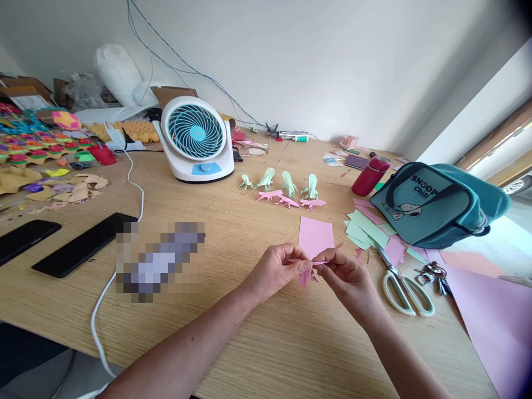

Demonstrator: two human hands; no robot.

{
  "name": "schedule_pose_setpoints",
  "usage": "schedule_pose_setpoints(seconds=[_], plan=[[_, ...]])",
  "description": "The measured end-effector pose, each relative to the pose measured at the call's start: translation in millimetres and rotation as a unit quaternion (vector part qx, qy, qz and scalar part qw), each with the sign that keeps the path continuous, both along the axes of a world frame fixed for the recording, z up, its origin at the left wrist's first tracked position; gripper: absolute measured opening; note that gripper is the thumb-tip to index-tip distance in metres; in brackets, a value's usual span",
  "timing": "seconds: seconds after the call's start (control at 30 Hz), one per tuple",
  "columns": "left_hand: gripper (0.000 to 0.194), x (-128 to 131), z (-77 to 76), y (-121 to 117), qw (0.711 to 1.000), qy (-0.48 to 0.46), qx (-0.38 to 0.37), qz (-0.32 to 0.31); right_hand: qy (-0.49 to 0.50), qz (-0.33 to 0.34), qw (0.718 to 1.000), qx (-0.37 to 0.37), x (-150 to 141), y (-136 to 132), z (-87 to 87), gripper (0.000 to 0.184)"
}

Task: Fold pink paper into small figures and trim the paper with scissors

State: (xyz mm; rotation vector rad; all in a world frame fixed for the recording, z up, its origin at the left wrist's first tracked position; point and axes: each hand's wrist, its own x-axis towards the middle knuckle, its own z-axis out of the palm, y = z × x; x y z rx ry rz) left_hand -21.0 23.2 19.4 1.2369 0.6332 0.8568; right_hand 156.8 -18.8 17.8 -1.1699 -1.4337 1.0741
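Observation:
Both hands meet over the wooden table, pinching one small piece of folded pink paper [305,275] between them. My left hand [277,270] grips its left side with thumb and fingers closed. On the right side, my right hand [344,275] pinches it the same way. Part of the folded paper hangs below the fingertips; the rest is hidden by the fingers. Just beyond the hands lies a flat pink paper sheet [316,235]. Farther back stand several green origami figures [287,184], with pink origami figures [287,201] in front of them.
White-handled scissors [405,291] and keys [434,275] lie to the right, near green paper pieces [366,230], a red bottle [371,175] and a teal bag [432,205]. A white fan [197,138] stands at back left. A white cable [100,310] crosses the table's left side.

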Motion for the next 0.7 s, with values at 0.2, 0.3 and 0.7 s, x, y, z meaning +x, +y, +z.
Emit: schedule_pose_setpoints(seconds=[0.2,0.3,0.7], plan=[[0.031,3,0.1,-3,0.999,0.03,0.011,0.016,-0.027,-0.034,0.998,0.049,0,-5,-17.3,0.009],[0.03,5,0.6,-6,0.999,0.043,0.008,0.015,-0.052,-0.047,0.995,0.071,0,-10,-20.5,0.007],[0.023,6,9.2,-14,0.994,0.091,0.055,0.027,-0.139,-0.074,0.962,0.223,-3,-20,-13.9,0.023]])
